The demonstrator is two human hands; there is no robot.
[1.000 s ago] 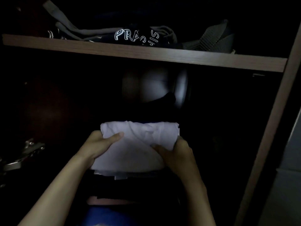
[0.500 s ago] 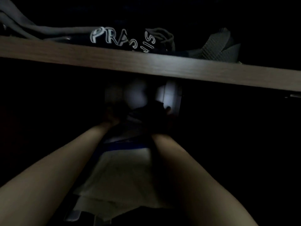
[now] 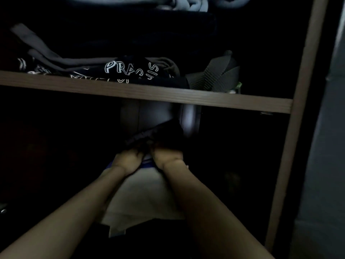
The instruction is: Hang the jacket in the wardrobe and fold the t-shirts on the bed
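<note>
Left hand grip: left hand (image 3: 127, 161) deep in the dark compartment, fingers lost in shadow under a dark garment (image 3: 155, 134); cannot tell whether curled or straight, nor whether holding anything.
Right hand grip: right hand (image 3: 167, 158) just beside the left, fingertips likewise swallowed by shadow; closure impossible to judge.
Contact: heels of both hands lying over the far end of the folded white t-shirt (image 3: 141, 199); actual grasp unclear.
Arm pose: both forearms stretched forward and converging from the lower corners toward the middle, wrists close together, backs of hands up.
T-shirt position: white t-shirt flat in the lower compartment of the wardrobe, between and beneath the two forearms, near edge poking toward the camera; a blue strip (image 3: 146, 162) showing at its far end between the wrists.
Behind the hands: pale rounded object (image 3: 149, 118) at the back of the compartment, partly covered by the dark garment.
Shelf: wooden shelf (image 3: 168, 93) crossing above the hands.
On the shelf: black garment with white lettering (image 3: 130, 71), grey straps (image 3: 43, 51) to its left, ribbed grey item (image 3: 214, 75) to its right.
Right side: wardrobe side panel (image 3: 296, 109) running upright, grey surface beyond it.
</note>
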